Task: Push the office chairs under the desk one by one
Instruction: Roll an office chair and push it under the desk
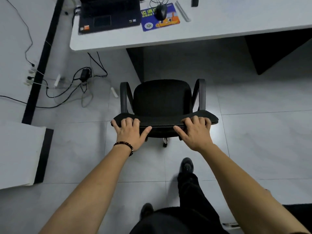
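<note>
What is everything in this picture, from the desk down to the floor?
desk: one, white top, far side
laptop: one, black, on the desk's left end
mouse pad: one, blue with orange print, right of the laptop
mouse: one, black, on the mouse pad
office chair: one, black, on the floor before the desk, not under it
cables: several, black and white, on the floor left of the chair
bracelet: one, dark beads, left wrist
shoes: two, black, on the floor tiles
left hand: grips the backrest top
right hand: grips the backrest top
</note>
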A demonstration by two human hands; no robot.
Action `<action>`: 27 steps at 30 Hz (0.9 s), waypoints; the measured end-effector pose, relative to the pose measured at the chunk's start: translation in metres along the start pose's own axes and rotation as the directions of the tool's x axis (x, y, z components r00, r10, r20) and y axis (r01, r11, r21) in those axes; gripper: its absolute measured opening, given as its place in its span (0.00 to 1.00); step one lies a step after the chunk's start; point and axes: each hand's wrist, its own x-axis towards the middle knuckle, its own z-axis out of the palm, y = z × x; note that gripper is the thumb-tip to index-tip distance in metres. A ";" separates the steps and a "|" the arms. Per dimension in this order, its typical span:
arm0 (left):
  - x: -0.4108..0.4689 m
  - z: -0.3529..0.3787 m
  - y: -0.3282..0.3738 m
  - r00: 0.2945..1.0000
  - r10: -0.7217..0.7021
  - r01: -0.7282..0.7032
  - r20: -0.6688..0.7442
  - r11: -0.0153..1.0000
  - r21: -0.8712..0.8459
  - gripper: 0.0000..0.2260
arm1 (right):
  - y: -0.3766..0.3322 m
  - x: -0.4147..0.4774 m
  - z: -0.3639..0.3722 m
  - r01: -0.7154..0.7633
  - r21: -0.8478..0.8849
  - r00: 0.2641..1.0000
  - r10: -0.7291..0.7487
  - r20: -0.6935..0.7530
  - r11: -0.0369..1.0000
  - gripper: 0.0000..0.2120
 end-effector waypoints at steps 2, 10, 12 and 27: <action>0.022 -0.009 0.013 0.999 -0.043 0.044 0.026 0.998 -0.054 0.30 | 0.014 0.033 -0.012 0.035 0.005 0.999 -0.036 0.025 0.999 0.29; 0.085 -0.026 0.035 0.995 -0.097 0.095 -0.014 0.991 -0.098 0.29 | 0.035 0.110 -0.030 0.072 0.023 0.997 -0.072 -0.001 0.997 0.29; 0.098 -0.028 0.029 0.995 -0.093 0.089 -0.036 0.993 -0.080 0.29 | 0.029 0.121 -0.029 0.068 0.032 0.997 -0.067 -0.028 0.997 0.29; 0.115 -0.026 0.013 0.999 0.031 -0.034 -0.043 0.997 -0.067 0.30 | 0.017 0.110 -0.019 -0.033 0.010 0.996 0.034 -0.080 0.999 0.28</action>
